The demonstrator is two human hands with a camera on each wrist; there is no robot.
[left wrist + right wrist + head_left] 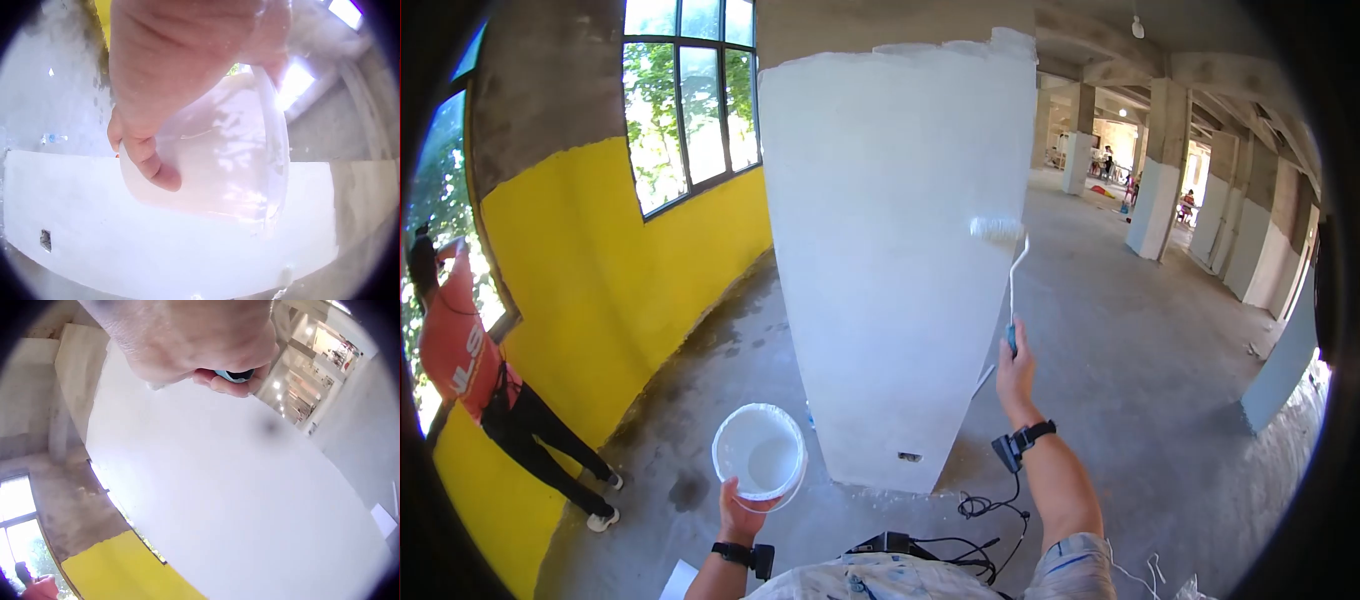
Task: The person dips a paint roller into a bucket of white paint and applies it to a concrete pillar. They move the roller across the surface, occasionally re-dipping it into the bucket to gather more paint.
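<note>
Right hand [1015, 365]: fingers clenched round the blue handle of the paint roller [998, 230]. Its fuzzy cylindrical sleeve lies against the smooth, white-painted column [880, 250]. Left hand [740, 512]: fingers grasp the round, translucent plastic bucket [760, 455], held low near the column's base.

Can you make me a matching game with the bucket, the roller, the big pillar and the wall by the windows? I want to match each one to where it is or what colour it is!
Things
1. round white plastic paint bucket
2. paint roller with white fluffy sleeve and blue handle
3. wide concrete pillar
4. long wall under the windows

Matches
A. lower part painted yellow
B. gripped by the left hand
C. painted white, bare grey at the very top
D. held up by the right hand

Pairs: 1-B, 2-D, 3-C, 4-A
</note>
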